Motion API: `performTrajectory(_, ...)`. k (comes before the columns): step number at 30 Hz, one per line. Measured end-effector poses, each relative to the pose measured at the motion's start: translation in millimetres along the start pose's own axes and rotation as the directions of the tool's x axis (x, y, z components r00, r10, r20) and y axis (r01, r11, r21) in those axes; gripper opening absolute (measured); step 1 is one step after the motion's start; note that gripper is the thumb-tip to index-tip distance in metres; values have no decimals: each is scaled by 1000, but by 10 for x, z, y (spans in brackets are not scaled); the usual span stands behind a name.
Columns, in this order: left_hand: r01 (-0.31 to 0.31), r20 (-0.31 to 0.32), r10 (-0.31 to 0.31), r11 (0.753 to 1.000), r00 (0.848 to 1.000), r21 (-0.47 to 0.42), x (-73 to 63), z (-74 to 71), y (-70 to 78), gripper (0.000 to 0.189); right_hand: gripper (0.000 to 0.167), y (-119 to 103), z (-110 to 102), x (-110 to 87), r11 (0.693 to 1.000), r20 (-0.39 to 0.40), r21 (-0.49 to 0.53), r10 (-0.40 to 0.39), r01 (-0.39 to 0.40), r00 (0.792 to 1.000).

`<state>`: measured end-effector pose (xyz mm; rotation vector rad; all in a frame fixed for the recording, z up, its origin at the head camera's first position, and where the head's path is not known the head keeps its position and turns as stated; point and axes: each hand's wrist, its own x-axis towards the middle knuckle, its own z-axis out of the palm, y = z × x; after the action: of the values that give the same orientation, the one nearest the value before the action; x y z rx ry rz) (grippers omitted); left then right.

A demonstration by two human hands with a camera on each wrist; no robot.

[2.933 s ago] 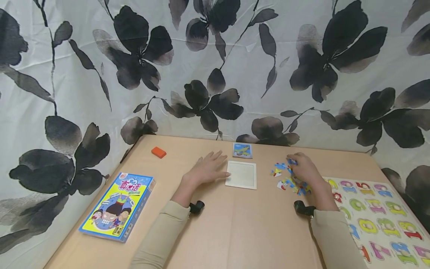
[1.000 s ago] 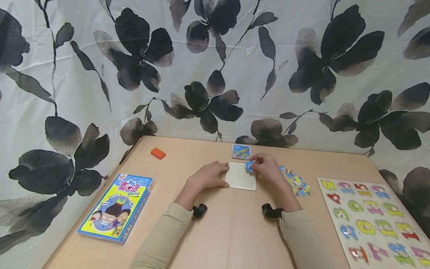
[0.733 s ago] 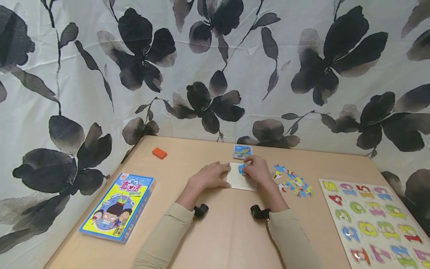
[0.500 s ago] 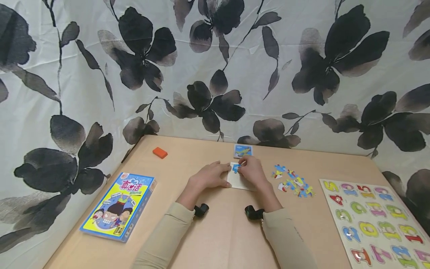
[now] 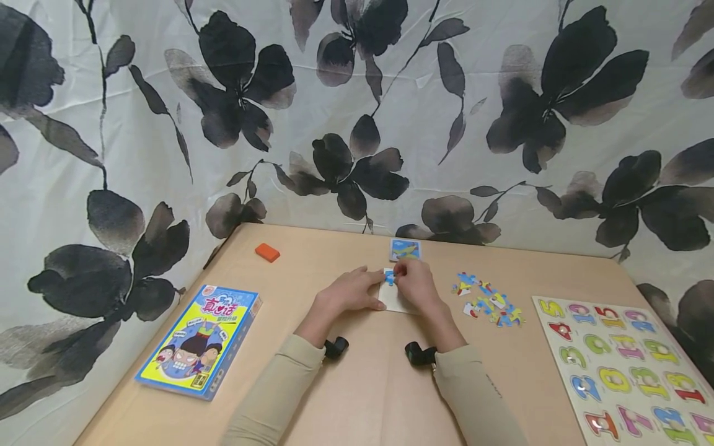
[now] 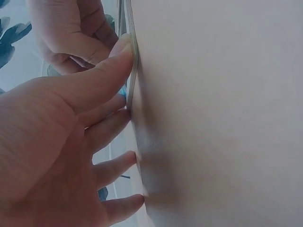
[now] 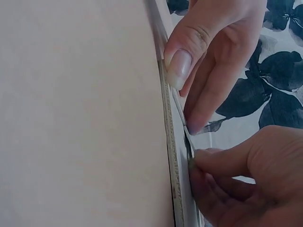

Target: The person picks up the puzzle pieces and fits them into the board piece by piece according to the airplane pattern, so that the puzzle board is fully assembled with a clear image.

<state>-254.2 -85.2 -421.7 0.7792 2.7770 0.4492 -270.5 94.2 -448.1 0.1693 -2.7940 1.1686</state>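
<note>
A white square puzzle tray (image 5: 393, 301) lies mid-table. My left hand (image 5: 348, 291) rests at its left side, thumb on the near corner and fingers spread; in the left wrist view the thumb (image 6: 124, 49) presses on the tray's thin edge and the outer fingertips touch the table. My right hand (image 5: 415, 284) covers the tray's right part and pinches a small blue jigsaw piece (image 5: 388, 277) over the far left corner. In the right wrist view a thin edge of this piece (image 7: 189, 141) shows at the right thumb and forefinger. The other right fingers curl under the palm.
A picture card (image 5: 406, 249) lies behind the tray. Loose jigsaw pieces (image 5: 491, 300) are heaped to the right, beside a letter board (image 5: 630, 365). On the left are a boxed game (image 5: 198, 341) and an orange block (image 5: 268, 252). A floral cloth (image 5: 357, 111) hangs behind.
My right hand has come from the pile to the tray with the blue piece, then slid it left to the far left corner. My left hand's fingers have drawn in along the tray's left side.
</note>
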Motion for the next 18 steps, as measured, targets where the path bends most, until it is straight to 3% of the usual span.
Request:
performTrajectory(9,-1,16,1,1000,1000,22,-9,11,8,71,8,70,11,4,999,-4,-50,-4,4,1000)
performTrajectory(18,1,15,-1,1000,1000,14,-8,-3,1,70,10,68,-38,18,999,73,-34,20,-17,997)
